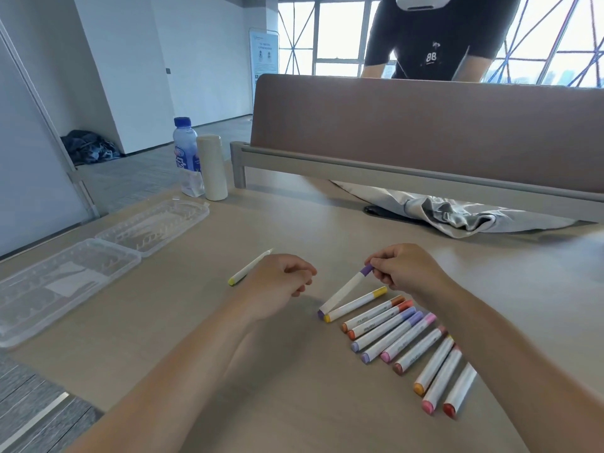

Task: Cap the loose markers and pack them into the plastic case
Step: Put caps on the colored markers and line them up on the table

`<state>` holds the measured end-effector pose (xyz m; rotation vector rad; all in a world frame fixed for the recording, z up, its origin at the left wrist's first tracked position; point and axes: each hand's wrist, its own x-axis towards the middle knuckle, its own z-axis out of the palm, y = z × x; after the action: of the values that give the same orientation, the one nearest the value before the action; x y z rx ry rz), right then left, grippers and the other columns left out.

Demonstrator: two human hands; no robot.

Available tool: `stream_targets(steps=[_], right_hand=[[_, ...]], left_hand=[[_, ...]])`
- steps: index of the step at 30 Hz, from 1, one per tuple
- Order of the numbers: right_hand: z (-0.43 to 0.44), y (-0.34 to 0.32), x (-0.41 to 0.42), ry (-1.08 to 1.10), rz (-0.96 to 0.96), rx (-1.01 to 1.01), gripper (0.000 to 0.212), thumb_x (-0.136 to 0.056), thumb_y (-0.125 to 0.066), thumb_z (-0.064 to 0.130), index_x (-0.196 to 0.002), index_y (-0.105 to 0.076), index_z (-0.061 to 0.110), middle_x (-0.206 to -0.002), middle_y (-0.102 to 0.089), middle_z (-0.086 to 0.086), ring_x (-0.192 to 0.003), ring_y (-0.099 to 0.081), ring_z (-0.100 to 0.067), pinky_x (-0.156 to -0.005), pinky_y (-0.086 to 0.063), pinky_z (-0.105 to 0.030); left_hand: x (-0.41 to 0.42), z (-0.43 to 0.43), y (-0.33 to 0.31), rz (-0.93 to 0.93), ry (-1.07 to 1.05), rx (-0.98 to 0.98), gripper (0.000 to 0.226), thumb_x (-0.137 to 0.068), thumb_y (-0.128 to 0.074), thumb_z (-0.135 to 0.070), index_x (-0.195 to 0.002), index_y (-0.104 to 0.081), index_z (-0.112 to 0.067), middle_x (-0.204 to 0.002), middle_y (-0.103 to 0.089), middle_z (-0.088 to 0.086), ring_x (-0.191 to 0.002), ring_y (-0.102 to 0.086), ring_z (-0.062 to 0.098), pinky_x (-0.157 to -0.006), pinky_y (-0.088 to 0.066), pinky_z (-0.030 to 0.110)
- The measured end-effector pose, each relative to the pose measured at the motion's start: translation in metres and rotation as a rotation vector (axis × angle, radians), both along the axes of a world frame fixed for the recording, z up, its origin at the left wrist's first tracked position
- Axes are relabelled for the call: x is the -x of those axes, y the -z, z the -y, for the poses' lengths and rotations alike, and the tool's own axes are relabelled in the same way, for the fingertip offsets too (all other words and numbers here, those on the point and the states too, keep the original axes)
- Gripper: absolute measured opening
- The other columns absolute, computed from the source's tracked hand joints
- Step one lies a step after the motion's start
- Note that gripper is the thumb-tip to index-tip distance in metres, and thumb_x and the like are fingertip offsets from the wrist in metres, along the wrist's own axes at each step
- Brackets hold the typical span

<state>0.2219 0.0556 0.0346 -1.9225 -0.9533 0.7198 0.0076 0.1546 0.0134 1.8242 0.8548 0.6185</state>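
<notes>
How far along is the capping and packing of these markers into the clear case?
Done: a row of capped white markers lies on the beige table. In hand: the right hand pinches the tilted purple-capped white marker by its cap. Left: the yellow-ended marker near the left hand looks uncapped, and the open clear plastic case holds no markers.

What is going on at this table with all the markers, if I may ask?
A person is tidying markers. The right hand pinches the capped end of a purple marker, whose other end rests on the table beside a row of capped markers. The left hand is curled nearby; whether it holds anything is unclear. A yellow marker lies apart, seemingly uncapped. The clear plastic case lies open with no markers in it.
</notes>
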Motion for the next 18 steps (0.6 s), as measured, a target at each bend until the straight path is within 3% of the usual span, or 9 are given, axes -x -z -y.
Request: stream_targets(steps=[6,12,18], right_hand=[[0.006,0.004,-0.003,0.014,0.139,0.055,0.02,-0.096,-0.06,0.018,-0.084,-0.076,0.017,-0.064,-0.063,-0.001,-0.054,-0.047,-0.01,-0.054,-0.039,-0.025],[0.015,0.005,0.002,0.023,0.226,0.034,0.019,-0.095,-0.062,0.026,-0.088,-0.075,0.015,-0.064,-0.063,-0.001,-0.057,-0.052,-0.013,-0.062,-0.046,-0.029],[0.013,-0.005,0.03,-0.025,0.202,-0.054,0.023,-0.093,-0.062,0.025,-0.08,-0.074,0.012,-0.051,-0.053,0.007,-0.041,-0.039,-0.007,-0.044,-0.035,-0.018]], left_hand=[[-0.004,0.005,0.006,-0.043,0.013,-0.01,0.019,-0.092,-0.057,-0.024,-0.089,-0.074,-0.032,-0.083,-0.074,-0.014,-0.085,-0.07,0.012,-0.089,-0.057,0.037],[-0.001,0.013,0.002,-0.014,-0.018,-0.013,0.021,-0.094,-0.057,-0.015,-0.088,-0.073,-0.027,-0.08,-0.072,-0.01,-0.079,-0.066,0.01,-0.087,-0.056,0.035],[0.015,0.012,-0.003,0.03,-0.062,0.002,0.023,-0.094,-0.056,-0.009,-0.084,-0.071,-0.022,-0.078,-0.07,-0.005,-0.073,-0.063,0.012,-0.075,-0.053,0.028]])
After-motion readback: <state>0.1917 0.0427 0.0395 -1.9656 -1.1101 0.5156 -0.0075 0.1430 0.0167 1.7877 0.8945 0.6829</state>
